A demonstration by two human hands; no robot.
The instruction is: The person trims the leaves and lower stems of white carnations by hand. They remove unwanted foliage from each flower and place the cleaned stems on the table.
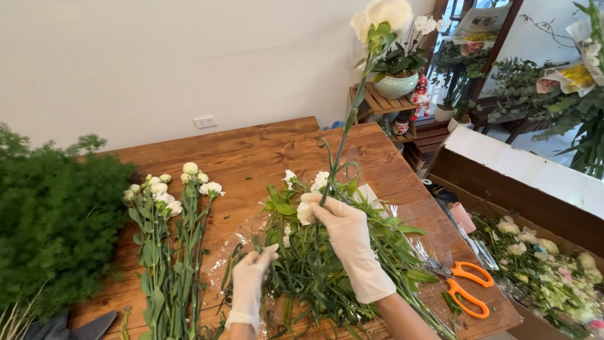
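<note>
My right hand (343, 226), in a white glove, grips the stem of a tall white carnation (380, 19) and holds it upright above the table. My left hand (250, 277), also gloved, pinches stems low in a heap of cut white flowers and green stems (314, 271). That heap lies on a clear plastic sheet (402, 214) on the wooden table (251, 151). A separate bunch of white carnations (167, 239) lies flat to the left of my left hand.
Orange-handled scissors (469, 289) lie at the table's right edge. A bushy mass of green foliage (50, 214) fills the left side. An open cardboard box (535, 189) with mixed flowers stands at right. A wooden shelf with a potted orchid (396, 75) is behind.
</note>
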